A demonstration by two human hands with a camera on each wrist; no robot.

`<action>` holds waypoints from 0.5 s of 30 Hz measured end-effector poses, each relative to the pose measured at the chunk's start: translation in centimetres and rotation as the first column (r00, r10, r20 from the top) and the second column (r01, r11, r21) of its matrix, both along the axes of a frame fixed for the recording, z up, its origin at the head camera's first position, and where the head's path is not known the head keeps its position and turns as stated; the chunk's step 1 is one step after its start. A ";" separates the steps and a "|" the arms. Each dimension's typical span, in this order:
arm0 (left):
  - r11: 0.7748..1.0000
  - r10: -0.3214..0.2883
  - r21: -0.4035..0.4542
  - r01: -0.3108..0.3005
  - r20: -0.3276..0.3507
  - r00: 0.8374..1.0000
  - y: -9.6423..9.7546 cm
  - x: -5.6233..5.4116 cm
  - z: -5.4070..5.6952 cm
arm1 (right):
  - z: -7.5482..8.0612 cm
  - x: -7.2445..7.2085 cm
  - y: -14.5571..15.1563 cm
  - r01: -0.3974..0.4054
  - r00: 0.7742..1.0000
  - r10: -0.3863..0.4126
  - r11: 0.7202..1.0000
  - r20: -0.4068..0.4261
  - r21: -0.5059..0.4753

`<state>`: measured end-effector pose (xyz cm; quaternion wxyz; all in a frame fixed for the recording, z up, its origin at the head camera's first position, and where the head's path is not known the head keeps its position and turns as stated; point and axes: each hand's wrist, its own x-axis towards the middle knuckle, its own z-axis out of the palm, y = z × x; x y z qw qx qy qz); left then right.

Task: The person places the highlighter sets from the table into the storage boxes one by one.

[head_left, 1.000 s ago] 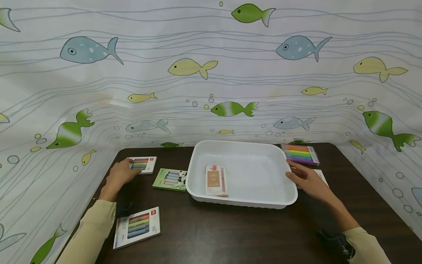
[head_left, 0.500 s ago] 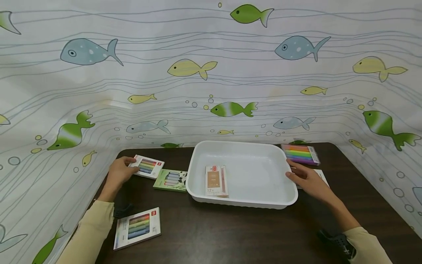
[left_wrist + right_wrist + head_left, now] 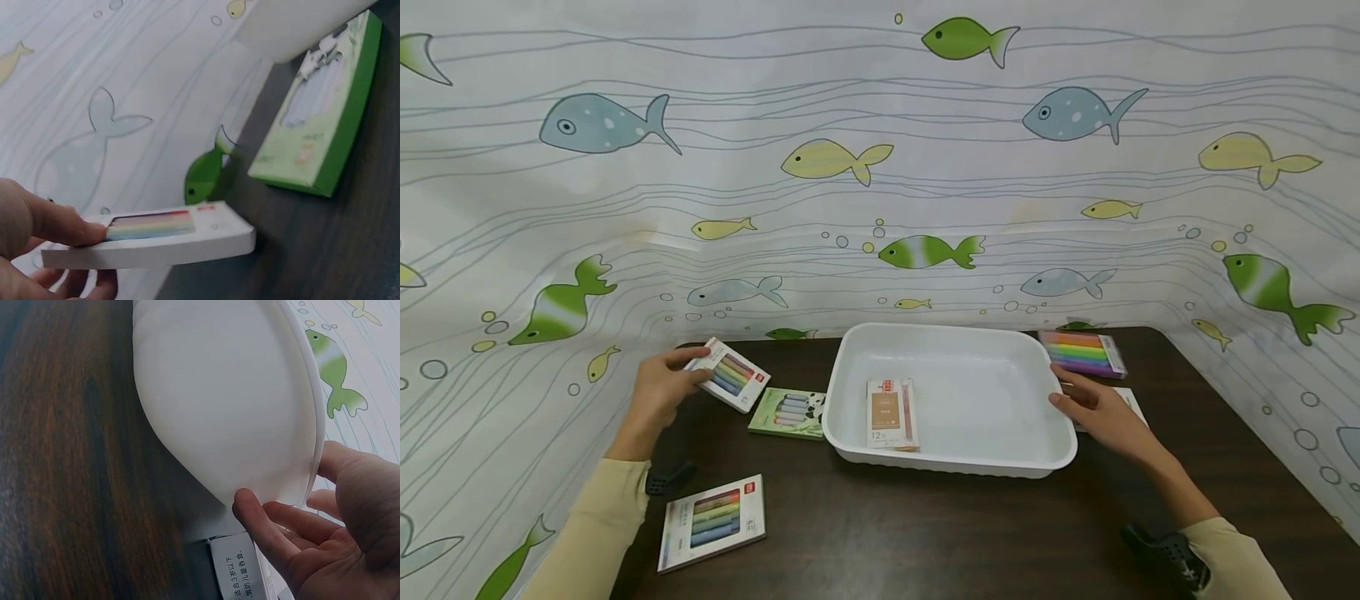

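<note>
My left hand (image 3: 658,387) pinches the left end of a flat white box of coloured pens (image 3: 737,372). In the left wrist view, the thumb lies on top of this box (image 3: 215,240) and the fingers sit below it. The box is tilted at the table's far left. My right hand (image 3: 1101,411) holds the right rim of a white plastic tray (image 3: 977,454). The right wrist view has the thumb at the rim and other fingers against the outer wall of the tray (image 3: 225,394). Inside the tray lies a white and brown packet (image 3: 889,415).
A green panda box of pens (image 3: 786,412) lies left of the tray. Another white pen box (image 3: 715,523) is nearer the front left. Behind my right hand are a rainbow-coloured pack (image 3: 1082,353) and a partly hidden white box (image 3: 1131,402). A fish-patterned cloth (image 3: 835,200) surrounds the dark table (image 3: 880,542).
My left hand has taken hold of the far-left white pen box, shifted it and turned it so it slants. The right hand and tray have stayed in place.
</note>
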<state>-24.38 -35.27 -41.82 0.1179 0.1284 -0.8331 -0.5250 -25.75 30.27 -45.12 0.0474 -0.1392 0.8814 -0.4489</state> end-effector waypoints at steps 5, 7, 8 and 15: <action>0.998 0.054 -0.039 -0.059 -0.111 0.992 0.6 0.4 1.9 | 0.2 0.1 0.0 0.004 1.000 -0.004 1.000 -0.009 0.013; 0.996 0.070 -0.040 -0.076 -0.136 0.988 1.0 0.6 2.4 | 0.3 0.1 0.0 0.001 1.000 0.000 1.000 -0.012 0.009; 0.996 0.074 -0.033 -0.080 -0.142 0.987 1.2 0.7 2.7 | 0.4 0.2 -0.1 -0.003 1.000 0.003 1.000 -0.011 0.002; 0.996 0.074 0.073 -0.059 -0.220 0.973 3.3 1.4 3.7 | 0.5 0.3 -0.3 -0.019 1.000 0.019 1.000 -0.012 -0.023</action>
